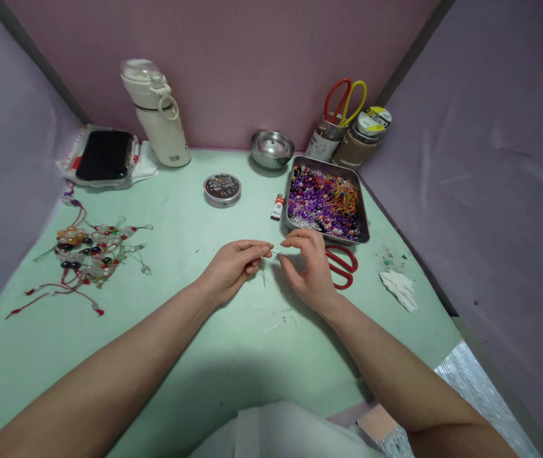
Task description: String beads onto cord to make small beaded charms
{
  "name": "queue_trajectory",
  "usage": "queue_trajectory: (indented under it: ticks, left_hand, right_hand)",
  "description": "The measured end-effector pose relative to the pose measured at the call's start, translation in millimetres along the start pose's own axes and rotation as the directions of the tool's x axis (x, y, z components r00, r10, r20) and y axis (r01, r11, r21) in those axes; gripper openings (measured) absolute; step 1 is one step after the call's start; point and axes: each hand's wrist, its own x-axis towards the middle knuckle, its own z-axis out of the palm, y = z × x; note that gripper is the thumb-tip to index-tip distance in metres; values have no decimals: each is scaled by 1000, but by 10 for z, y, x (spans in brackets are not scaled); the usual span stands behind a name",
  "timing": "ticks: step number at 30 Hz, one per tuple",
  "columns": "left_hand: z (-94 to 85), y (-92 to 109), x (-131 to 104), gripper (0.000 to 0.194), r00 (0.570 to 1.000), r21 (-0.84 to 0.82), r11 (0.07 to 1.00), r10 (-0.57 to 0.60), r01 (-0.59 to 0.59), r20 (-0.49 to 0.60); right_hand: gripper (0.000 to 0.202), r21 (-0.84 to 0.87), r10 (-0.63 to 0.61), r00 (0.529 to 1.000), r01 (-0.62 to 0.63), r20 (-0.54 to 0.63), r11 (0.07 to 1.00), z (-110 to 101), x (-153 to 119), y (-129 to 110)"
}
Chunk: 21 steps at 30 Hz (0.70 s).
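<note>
The left hand [233, 267] and right hand [307, 270] are both pinching a thin thread [276, 254] over the table [180, 356], best keeping it tight and steady.

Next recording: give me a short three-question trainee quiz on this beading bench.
1. True or false: the red scissors lie just beyond the right hand.
2. What fills the metal tray? A) screws B) beads C) coins
3. What do the left hand fingertips pinch?

Key: 1 true. 2 B, mostly purple beads. 3 A thin thread, hard to make out, running towards the right hand.
</note>
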Motion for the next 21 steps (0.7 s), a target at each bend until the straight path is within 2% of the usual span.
queue_trajectory:
  ticks: [4, 7, 12, 18, 21]
  left_hand:
    - [-4, 13, -2, 20, 999, -17, 1000, -13, 14, 48]
    - [-5, 22, -9, 19, 997, -22, 999, -22, 24, 76]
    - [-4, 30, -20, 18, 991, -3, 999, -40, 40, 126]
    - [8, 21, -22, 16, 994, 13, 999, -47, 46, 98]
    - [11, 18, -26, 17, 995, 6, 999, -38, 37, 87]
  right_hand:
    - [30, -11, -145, 985, 146, 91, 989, 23, -26, -41]
    - [29, -44, -181, 974, 188, 133, 981, 68, -30, -64]
    - [16, -74, -127, 989, 133, 81, 988, 121, -18, -83]
    - [14, -87, -290, 952, 298, 96, 951, 101, -16, -52]
    - [14, -58, -330, 940, 336, 88, 940, 92, -22, -59]
